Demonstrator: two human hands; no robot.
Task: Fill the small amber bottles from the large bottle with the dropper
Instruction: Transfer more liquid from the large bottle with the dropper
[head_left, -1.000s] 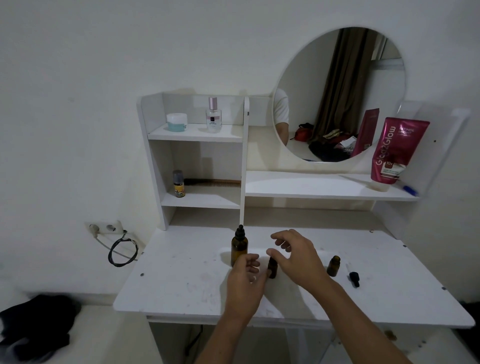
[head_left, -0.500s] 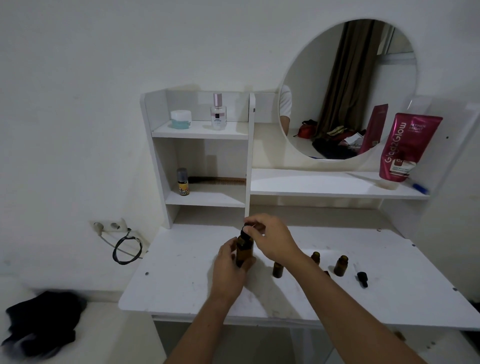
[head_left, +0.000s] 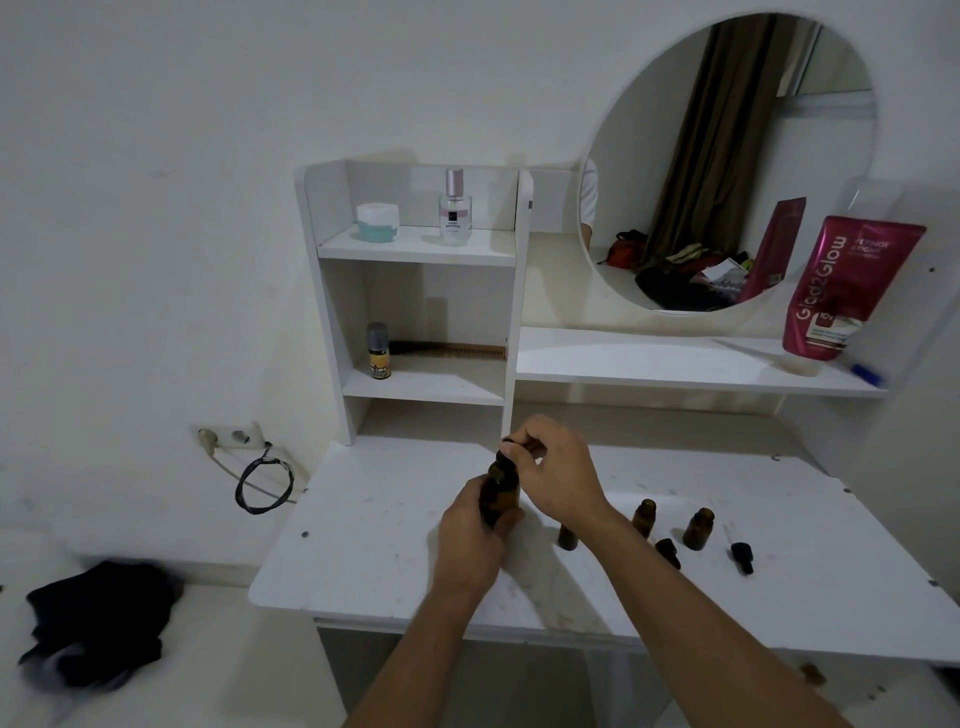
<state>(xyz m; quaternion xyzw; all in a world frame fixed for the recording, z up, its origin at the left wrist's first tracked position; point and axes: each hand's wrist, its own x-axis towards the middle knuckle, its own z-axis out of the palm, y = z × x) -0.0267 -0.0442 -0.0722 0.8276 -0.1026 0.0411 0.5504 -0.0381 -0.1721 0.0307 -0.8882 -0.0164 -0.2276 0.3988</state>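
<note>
a second ago i saw both hands over the small bottles; now my left hand is wrapped around the large bottle, holding it upright over the worktop. my right hand pinches its black dropper cap. three small bottles stand just right of my right forearm, one partly hidden, uncapped.

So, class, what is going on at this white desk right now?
A person's left hand steadies the large amber bottle on the desk, while the right hand grips its black dropper cap at the top. Three small amber bottles stand open to the right, with two loose dropper caps lying beside them.
</note>
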